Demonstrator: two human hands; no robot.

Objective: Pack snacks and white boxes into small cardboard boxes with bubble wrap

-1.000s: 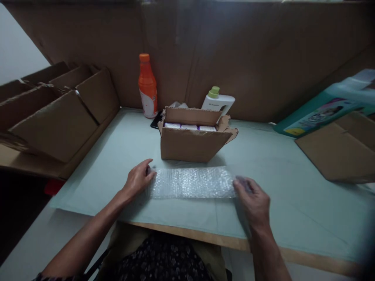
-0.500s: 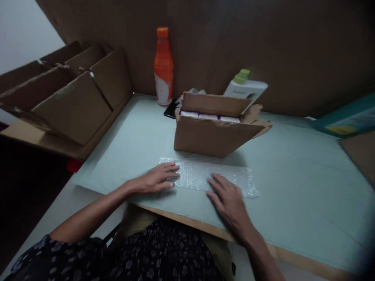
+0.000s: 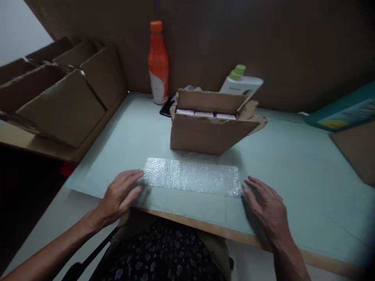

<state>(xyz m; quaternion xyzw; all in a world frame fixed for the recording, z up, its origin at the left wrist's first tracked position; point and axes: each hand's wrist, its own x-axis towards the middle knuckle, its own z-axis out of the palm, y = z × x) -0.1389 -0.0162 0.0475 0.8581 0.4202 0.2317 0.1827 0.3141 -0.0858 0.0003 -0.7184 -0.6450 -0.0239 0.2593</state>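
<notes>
A clear strip of bubble wrap (image 3: 191,176) lies flat on the pale table covering (image 3: 175,205), close to the front edge. By its left end is my left hand (image 3: 121,193), fingers stretched out and tips at or just beside the wrap. Just off the right end, my right hand (image 3: 266,205) holds nothing, its thumb and fingers apart. Right behind the wrap stands an opened cardboard box (image 3: 202,134) with several white-topped packs (image 3: 204,114) inside.
An orange bottle (image 3: 158,64) and a dark phone-like object (image 3: 166,108) are at the back. Behind the box leans a white bottle with a green cap (image 3: 238,74). A divided cardboard holder (image 3: 64,109) fills the left; a teal package (image 3: 345,109) sits at right.
My hands have moved apart, from lying over the bubble wrap to its two ends. The wrap now shows along its whole length. The view has shifted slightly.
</notes>
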